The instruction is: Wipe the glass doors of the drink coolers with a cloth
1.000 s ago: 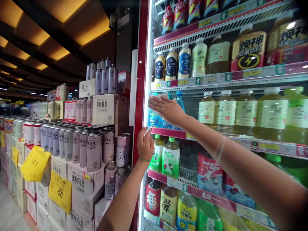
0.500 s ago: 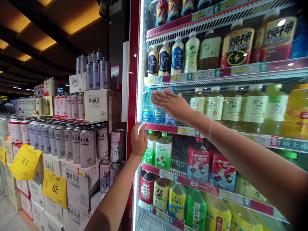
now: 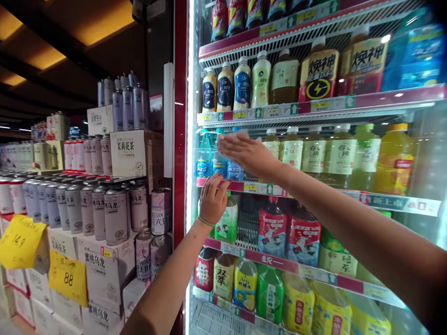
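Note:
My right hand (image 3: 249, 151) lies stretched flat over a thin whitish wipe (image 3: 240, 134), whose edges show past the fingers. The wipe appears pressed on the clear glass door (image 3: 249, 209) of a lit drinks cooler. Below and to the left, my left hand (image 3: 213, 197) has its fingers extended, up against the glass or just before it, with nothing seen in it. Behind the hands stand blue-labelled bottles (image 3: 203, 160) and a green tea bottle (image 3: 226, 218), partly covered.
The cooler's red frame (image 3: 180, 139) runs upright left of my hands. Farther left, silver drink cans (image 3: 117, 216) stand on stacked cartons (image 3: 101, 265) with yellow price sheets (image 3: 68, 278). More bottles fill shelves to the right, including orange juice (image 3: 394, 158).
My view has shifted, so the cooler sits farther left in the picture. My left hand has moved up and right across the glass, closer to my right hand, which stays high on the door.

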Motion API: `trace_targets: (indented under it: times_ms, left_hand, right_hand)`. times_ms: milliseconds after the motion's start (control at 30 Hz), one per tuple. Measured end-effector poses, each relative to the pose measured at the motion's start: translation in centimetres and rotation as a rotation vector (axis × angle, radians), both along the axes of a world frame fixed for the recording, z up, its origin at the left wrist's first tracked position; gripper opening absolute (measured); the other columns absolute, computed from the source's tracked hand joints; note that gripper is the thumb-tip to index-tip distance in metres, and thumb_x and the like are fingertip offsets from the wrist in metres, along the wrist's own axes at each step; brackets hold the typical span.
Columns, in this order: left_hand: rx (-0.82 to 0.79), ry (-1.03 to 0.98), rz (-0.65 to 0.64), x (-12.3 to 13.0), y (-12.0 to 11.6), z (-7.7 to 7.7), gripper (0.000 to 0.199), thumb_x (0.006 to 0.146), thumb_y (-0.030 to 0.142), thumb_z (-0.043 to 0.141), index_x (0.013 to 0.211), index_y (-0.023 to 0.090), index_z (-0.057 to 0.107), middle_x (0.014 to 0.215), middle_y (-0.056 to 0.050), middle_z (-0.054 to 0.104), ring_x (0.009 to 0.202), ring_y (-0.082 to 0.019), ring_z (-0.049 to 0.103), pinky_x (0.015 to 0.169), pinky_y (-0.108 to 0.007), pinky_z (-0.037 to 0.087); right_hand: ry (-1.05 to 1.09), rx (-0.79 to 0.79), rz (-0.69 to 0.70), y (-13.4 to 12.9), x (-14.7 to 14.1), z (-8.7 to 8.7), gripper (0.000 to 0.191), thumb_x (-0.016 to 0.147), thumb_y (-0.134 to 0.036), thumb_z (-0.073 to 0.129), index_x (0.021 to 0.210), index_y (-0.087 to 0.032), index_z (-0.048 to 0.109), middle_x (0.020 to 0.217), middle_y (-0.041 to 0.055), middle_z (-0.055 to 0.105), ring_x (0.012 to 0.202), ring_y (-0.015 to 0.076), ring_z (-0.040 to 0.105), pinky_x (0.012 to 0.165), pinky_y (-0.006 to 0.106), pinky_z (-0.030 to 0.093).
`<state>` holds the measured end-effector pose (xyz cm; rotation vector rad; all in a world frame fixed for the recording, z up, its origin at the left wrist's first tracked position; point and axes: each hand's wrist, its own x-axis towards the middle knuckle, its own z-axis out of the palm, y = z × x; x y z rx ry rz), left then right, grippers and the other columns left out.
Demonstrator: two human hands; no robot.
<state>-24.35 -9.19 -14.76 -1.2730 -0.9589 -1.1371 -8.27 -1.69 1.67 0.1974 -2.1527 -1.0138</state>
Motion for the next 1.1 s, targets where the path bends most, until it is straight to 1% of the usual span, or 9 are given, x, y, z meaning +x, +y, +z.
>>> trace_targets:
  times_ms: [67, 200, 267, 467, 600, 733, 833, 967, 1100]
  left_hand:
    - [0.012, -0.015, -0.008, 0.8, 0.3, 0.3, 0.038, 0.099, 0.009, 0.047, 0.130, 0.024, 0.064, 0.132, -0.010, 0.064, 0.141, -0.026, 0.054, 0.118, -0.051, 0.049]
    - [0.017, -0.044, -0.040, 2.3, 0.7, 1.0, 0.038, 0.100, 0.010, 0.046, 0.131, 0.024, 0.064, 0.131, -0.010, 0.063, 0.143, -0.026, 0.051, 0.120, -0.050, 0.046]
    - [0.013, -0.037, -0.043, 3.0, 0.8, 1.3, 0.037, 0.101, 0.011, 0.046, 0.130, 0.024, 0.064, 0.130, -0.010, 0.064, 0.142, -0.025, 0.051, 0.121, -0.050, 0.046]
    - [0.011, -0.020, -0.054, 4.2, 1.6, 1.8, 0.036, 0.100, 0.010, 0.044, 0.127, 0.023, 0.065, 0.129, -0.010, 0.065, 0.140, -0.025, 0.053, 0.121, -0.050, 0.045]
    - [-0.001, -0.042, -0.058, 4.6, 1.6, 2.4, 0.035, 0.101, 0.012, 0.045, 0.128, 0.024, 0.065, 0.130, -0.009, 0.064, 0.139, -0.025, 0.053, 0.121, -0.052, 0.045]
    - [0.033, -0.030, -0.057, 4.3, 1.1, 2.9, 0.036, 0.100, 0.012, 0.046, 0.130, 0.023, 0.063, 0.129, -0.010, 0.063, 0.139, -0.025, 0.052, 0.121, -0.050, 0.044]
    - [0.074, -0.028, -0.043, 3.8, 0.7, 3.1, 0.035, 0.101, 0.013, 0.047, 0.131, 0.022, 0.063, 0.129, -0.011, 0.062, 0.138, -0.025, 0.053, 0.119, -0.049, 0.046]
    - [0.075, -0.041, -0.020, 3.5, 0.5, 3.3, 0.034, 0.100, 0.013, 0.049, 0.130, 0.020, 0.063, 0.128, -0.012, 0.061, 0.136, -0.026, 0.054, 0.117, -0.049, 0.048]
    - [0.079, -0.022, -0.028, 4.4, 0.6, 3.6, 0.035, 0.100, 0.011, 0.050, 0.131, 0.022, 0.062, 0.127, -0.011, 0.062, 0.135, -0.025, 0.055, 0.117, -0.049, 0.048]
  right_hand:
    - [0.073, -0.032, -0.005, 0.3, 0.9, 0.1, 0.063, 0.103, -0.013, 0.045, 0.162, -0.032, 0.032, 0.165, 0.0004, 0.038, 0.156, 0.0227, 0.033, 0.129, 0.054, 0.031]
    - [-0.039, -0.010, -0.004, 0.8, 2.8, 0.3, 0.062, 0.104, -0.015, 0.046, 0.161, -0.035, 0.032, 0.165, -0.0030, 0.040, 0.156, 0.0200, 0.033, 0.129, 0.051, 0.032]
    - [-0.003, -0.023, -0.016, 0.9, 3.7, 0.4, 0.062, 0.104, -0.015, 0.044, 0.161, -0.037, 0.032, 0.165, -0.0046, 0.039, 0.157, 0.0196, 0.032, 0.130, 0.051, 0.031]
    - [-0.044, -0.025, -0.048, 1.4, 5.9, 0.1, 0.063, 0.103, -0.014, 0.048, 0.161, -0.033, 0.034, 0.165, -0.0026, 0.040, 0.156, 0.0206, 0.033, 0.131, 0.048, 0.029]
    - [0.087, -0.052, -0.040, 1.7, 6.6, -0.6, 0.060, 0.104, -0.014, 0.044, 0.160, -0.032, 0.036, 0.164, -0.0010, 0.041, 0.156, 0.0217, 0.032, 0.130, 0.053, 0.030]
    - [0.035, -0.047, -0.035, 1.7, 7.1, -1.1, 0.063, 0.103, -0.014, 0.046, 0.162, -0.034, 0.032, 0.164, -0.0027, 0.041, 0.155, 0.0205, 0.034, 0.130, 0.051, 0.031]
    - [0.182, -0.094, -0.058, 1.9, 7.6, -1.3, 0.067, 0.102, -0.011, 0.046, 0.163, -0.034, 0.029, 0.166, -0.0022, 0.037, 0.156, 0.0228, 0.032, 0.131, 0.055, 0.029]
    - [0.078, -0.061, -0.041, 2.3, 8.4, -1.7, 0.066, 0.102, -0.013, 0.046, 0.162, -0.035, 0.029, 0.165, -0.0049, 0.039, 0.155, 0.0193, 0.034, 0.131, 0.050, 0.030]
    - [0.270, -0.134, -0.064, 2.9, 9.7, -2.2, 0.070, 0.102, -0.013, 0.048, 0.164, -0.035, 0.024, 0.166, -0.0036, 0.036, 0.156, 0.0231, 0.032, 0.132, 0.053, 0.027]
